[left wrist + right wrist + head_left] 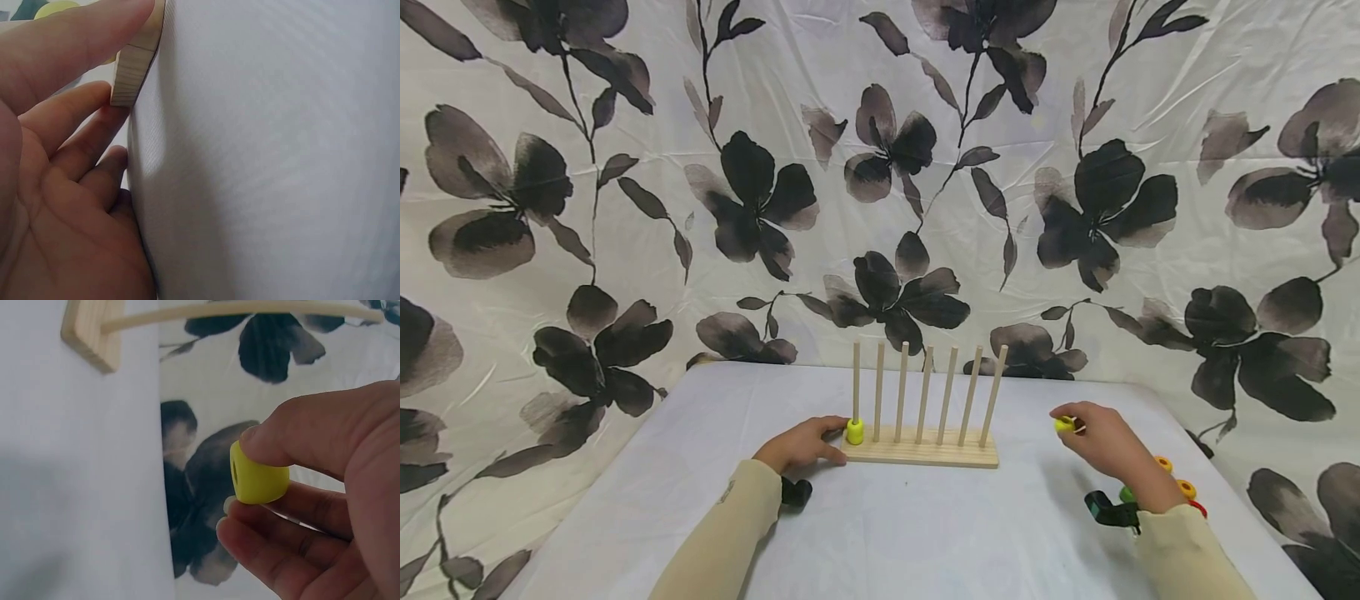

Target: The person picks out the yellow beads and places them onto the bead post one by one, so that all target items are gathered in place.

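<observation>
A wooden base (921, 453) with a row of several upright pegs stands on the white-covered table. Yellow beads (854, 432) sit at the bottom of its leftmost peg. My left hand (805, 442) grips the left end of the base; in the left wrist view the thumb (81, 44) lies along one side and fingertips touch the end's corner. Off to the right of the base, my right hand (1105, 442) holds a yellow bead (261, 475) above the table, pinched between thumb and fingers. The bead's hole shows on the side away from the palm.
Beside and partly behind the right wrist lie orange beads (1186, 489), a green bead (1126, 494) and a red one (1201, 507). A cloth with dark flowers (895, 292) hangs behind the table (940, 533).
</observation>
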`<state>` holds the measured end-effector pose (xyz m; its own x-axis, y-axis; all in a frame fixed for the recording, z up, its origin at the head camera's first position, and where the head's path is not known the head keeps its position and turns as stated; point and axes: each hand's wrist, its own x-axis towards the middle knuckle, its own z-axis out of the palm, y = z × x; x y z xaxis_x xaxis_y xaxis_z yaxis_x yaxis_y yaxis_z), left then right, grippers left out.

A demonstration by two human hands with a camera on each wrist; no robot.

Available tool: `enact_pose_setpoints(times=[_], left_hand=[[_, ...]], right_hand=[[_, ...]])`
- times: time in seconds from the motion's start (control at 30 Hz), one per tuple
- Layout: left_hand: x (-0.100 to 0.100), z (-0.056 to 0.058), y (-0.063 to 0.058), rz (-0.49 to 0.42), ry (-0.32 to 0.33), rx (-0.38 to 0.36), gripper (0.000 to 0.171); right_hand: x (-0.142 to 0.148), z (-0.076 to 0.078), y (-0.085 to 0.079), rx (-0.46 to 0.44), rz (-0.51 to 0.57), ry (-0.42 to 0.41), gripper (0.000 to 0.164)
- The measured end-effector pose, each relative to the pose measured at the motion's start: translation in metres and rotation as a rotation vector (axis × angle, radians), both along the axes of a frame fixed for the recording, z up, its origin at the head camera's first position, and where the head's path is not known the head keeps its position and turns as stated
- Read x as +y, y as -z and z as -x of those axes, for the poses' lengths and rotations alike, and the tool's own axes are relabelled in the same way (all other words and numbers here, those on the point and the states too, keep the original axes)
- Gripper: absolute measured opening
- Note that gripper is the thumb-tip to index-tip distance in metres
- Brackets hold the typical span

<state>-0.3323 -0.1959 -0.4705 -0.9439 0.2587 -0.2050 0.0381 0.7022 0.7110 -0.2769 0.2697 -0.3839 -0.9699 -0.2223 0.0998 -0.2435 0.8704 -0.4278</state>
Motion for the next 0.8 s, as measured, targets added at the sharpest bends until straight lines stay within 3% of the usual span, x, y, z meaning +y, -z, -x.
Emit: enact_pose_setpoints(times=[0.8], left_hand=[[0.0,-0.001,-0.001,-0.002,-0.005,0.0,0.076]], right_hand=[[-0.061,-0.009,-0.036,0.223,0.121,-0.17,0.025]])
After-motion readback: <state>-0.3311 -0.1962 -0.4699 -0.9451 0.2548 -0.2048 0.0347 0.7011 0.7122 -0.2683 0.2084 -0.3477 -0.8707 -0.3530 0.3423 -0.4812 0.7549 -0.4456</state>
